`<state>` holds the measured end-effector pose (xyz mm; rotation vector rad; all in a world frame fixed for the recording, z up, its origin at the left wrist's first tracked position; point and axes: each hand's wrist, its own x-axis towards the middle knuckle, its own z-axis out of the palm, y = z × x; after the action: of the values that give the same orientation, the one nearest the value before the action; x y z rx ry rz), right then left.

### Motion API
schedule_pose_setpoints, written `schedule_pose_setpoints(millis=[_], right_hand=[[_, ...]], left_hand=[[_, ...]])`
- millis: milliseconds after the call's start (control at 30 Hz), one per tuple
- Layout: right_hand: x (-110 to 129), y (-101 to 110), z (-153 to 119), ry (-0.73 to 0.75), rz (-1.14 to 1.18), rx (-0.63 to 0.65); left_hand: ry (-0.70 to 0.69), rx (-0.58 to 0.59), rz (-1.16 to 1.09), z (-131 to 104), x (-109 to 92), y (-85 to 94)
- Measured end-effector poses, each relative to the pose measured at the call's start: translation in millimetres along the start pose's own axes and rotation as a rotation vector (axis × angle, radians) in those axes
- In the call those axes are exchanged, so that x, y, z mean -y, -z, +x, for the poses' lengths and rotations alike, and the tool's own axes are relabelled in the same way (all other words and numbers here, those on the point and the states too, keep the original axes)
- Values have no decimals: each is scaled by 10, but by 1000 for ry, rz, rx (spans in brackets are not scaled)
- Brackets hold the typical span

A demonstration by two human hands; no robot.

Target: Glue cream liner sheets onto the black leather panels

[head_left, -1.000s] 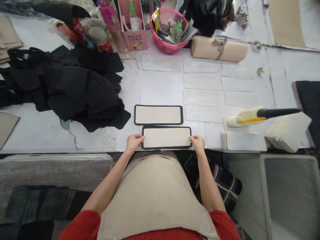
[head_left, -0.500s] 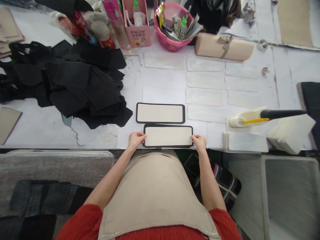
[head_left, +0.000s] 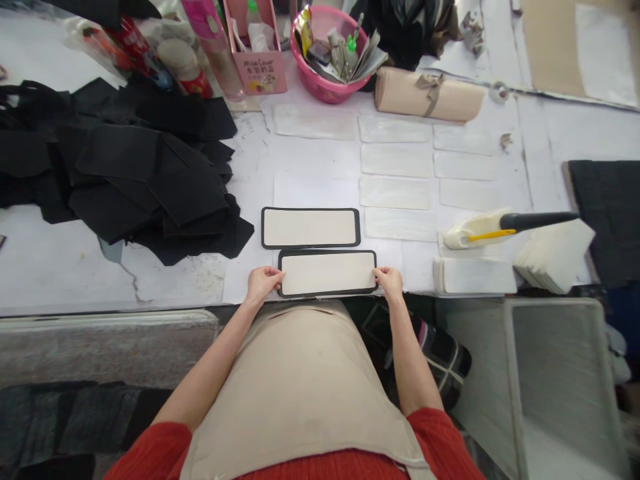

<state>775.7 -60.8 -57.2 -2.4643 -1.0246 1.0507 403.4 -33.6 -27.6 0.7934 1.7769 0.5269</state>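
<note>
At table edge, hands (head_left: 263, 283) (head_left: 389, 281) gripping black-edged panel (head_left: 327, 273) ends, forearms converging

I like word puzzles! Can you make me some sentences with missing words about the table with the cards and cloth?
1. The left hand and right hand hold the two short ends of a cream rectangular panel with a ____ border.
2. A second panel like it lies just ____ the held one, farther from the person.
3. The round plastic tub full of tools is ____ in colour.
4. The heap of cut fabric pieces left of the panels is ____.

Missing words: black; beyond; pink; black
</note>
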Motion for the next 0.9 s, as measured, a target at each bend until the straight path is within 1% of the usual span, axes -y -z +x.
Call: schedule_pose_setpoints(millis=[233, 700, 900], right_hand=[[31, 12, -37, -61, 37, -30], [-38, -21, 5, -61, 118, -38], [-23, -15, -8, -54, 160, -35]], left_hand=[[11, 14, -8, 0, -21, -2], [13, -3, 9, 29, 13, -24], [26, 18, -19, 25, 4, -20]])
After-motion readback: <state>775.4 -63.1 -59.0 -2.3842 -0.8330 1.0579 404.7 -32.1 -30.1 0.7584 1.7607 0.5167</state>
